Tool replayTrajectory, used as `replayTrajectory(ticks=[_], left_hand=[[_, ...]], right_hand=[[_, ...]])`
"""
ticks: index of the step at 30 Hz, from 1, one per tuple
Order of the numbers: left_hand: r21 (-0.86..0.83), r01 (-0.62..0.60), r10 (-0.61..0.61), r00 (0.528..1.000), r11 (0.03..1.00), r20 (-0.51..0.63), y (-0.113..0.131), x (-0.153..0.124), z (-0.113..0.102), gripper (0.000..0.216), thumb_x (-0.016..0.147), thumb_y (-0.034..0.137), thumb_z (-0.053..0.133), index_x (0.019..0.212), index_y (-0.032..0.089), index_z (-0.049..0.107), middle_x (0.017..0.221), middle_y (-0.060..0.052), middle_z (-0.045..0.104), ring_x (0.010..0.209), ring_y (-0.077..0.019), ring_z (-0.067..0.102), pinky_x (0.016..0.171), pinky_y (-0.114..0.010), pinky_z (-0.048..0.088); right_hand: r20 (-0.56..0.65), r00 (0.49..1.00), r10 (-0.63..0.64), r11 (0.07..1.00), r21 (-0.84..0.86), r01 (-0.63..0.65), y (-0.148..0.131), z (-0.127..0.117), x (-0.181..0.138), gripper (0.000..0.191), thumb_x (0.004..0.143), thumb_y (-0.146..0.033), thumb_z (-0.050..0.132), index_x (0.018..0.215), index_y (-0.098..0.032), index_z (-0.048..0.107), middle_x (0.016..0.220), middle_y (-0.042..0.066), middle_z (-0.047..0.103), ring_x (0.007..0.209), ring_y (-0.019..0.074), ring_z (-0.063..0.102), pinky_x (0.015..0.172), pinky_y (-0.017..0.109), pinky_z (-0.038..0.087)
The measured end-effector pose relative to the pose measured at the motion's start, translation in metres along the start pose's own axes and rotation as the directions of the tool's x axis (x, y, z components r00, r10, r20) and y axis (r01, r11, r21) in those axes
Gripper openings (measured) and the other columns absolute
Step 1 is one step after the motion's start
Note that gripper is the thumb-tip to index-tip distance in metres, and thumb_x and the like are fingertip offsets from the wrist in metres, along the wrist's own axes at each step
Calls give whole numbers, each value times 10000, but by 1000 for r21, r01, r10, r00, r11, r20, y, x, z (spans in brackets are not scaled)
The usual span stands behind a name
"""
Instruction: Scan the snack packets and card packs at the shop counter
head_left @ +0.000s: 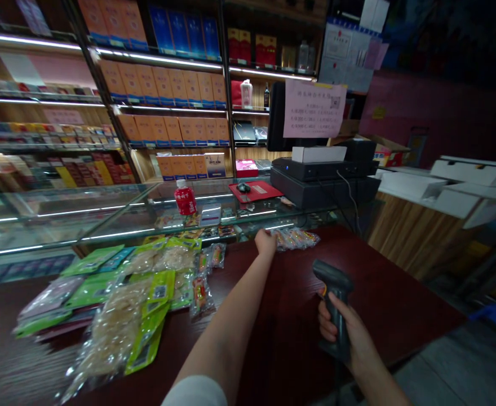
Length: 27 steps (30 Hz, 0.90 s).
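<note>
My right hand (336, 321) is wrapped round the grip of a black barcode scanner (333, 276), its head pointing up and to the left above the dark red-brown counter. Stretched forward across the counter, my left hand (266, 242) is curled at the left end of a row of clear-wrapped snack packets (295, 239). Its fingertips are partly hidden, but they seem closed on the packet edge. To the left of my left arm lie several small wrapped snacks (199, 292) and a pile of green-edged snack bags (121, 316), some with a clear window.
Behind the counter (282, 338) runs a glass display case (116, 220) with a red bottle (184, 197) and a mouse (243, 187) on a red mat. A monitor (277, 118) and black till (307, 186) stand back right. White boxes (417, 183) sit at right; shelves line the wall.
</note>
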<state>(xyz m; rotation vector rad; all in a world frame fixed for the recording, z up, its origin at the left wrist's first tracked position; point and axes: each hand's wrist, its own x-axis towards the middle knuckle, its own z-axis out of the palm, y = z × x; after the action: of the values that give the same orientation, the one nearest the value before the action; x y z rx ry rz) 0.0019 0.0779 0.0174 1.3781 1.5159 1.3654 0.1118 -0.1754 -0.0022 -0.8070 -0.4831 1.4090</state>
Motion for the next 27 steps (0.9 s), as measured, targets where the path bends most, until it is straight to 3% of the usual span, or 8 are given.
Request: replayTrajectory(ticks=[4,8,13,17,21,27], left_hand=[[-41,-68,70,996,997,55,3,-15,-17,120,636,95,693,691,186,637,762,-71,660,845,-238,628,869,-358,446],[5,-241,240,969,971,65,7,-32,-55,162,648,84,665,773,186,683,809,-75,655,831,-231,605,868,-363,436],[274,-420,397,907,865,137,9,-47,-129,114,702,154,647,799,197,689,849,-86,637,879,-249,574,889,-368,404],[668,-347,368,922,658,117,-1,-50,-176,151,787,201,574,885,166,684,956,-148,618,990,-303,536,908,-408,374],[852,-252,273,953,460,134,-12,-43,-189,263,859,276,504,954,109,683,1039,-225,602,1040,-351,522,875,-429,382],[900,-134,123,988,414,91,-7,-30,-179,323,868,289,509,1107,118,646,1092,-208,619,1038,-332,571,817,-381,427]], right_hand=[[-12,1000,-11,1000,-19,10,-2,4,-2,370,716,-456,755,936,-222,571,555,-71,470,372,50,346,335,166,274],[-14,1000,3,1000,-22,-3,-4,7,-5,364,703,-431,772,921,-217,575,550,-71,470,374,41,347,334,153,281],[-1,1000,8,1000,12,-8,-4,6,-7,343,705,-364,787,922,-197,580,550,-62,488,388,44,372,337,141,297],[-1,1000,3,1000,8,-3,-2,5,-7,324,715,-338,785,920,-186,585,550,-55,503,396,49,390,340,139,312],[-6,1000,-22,1000,-16,22,-1,8,-7,307,720,-329,783,906,-189,582,543,-53,516,397,52,400,342,138,316],[-19,999,-46,999,-28,45,-3,10,-5,362,667,-357,816,880,-186,578,531,-56,520,384,48,395,336,139,305]])
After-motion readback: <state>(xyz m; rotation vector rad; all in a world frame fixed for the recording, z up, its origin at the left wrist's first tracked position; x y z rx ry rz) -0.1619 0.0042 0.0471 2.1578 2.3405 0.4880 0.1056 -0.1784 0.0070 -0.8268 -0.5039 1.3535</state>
